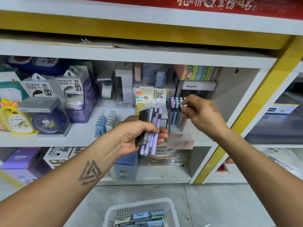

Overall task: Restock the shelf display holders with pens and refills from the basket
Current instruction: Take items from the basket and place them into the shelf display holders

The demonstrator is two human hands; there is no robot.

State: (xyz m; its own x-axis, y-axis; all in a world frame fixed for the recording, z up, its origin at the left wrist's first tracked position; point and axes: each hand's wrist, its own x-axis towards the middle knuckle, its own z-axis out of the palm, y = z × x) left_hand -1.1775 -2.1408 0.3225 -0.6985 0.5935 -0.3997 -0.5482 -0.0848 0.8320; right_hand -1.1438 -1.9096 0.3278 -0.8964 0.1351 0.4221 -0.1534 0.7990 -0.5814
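Observation:
My left hand (139,136) grips a bundle of lilac pens (153,133) together with a dark flat refill pack (144,122), held in front of the middle shelf. My right hand (200,112) reaches to the clear pen holder (178,128) on that shelf, and its fingertips pinch the white top of a pen (184,106) standing there. Pastel purple, blue and grey pens (175,110) stand upright in the holder. Left of it is a lead refill display (150,97) marked 0.7 HB. A white basket (142,212) with flat refill packs sits on the floor below.
The shelf (82,136) also holds power bank boxes (39,89), a yellow clock (14,118), a blue clock in a clear box (45,122) and small blue and grey packs (106,120). Boxes fill the lower shelf. A yellow upright (255,102) bounds the bay on the right.

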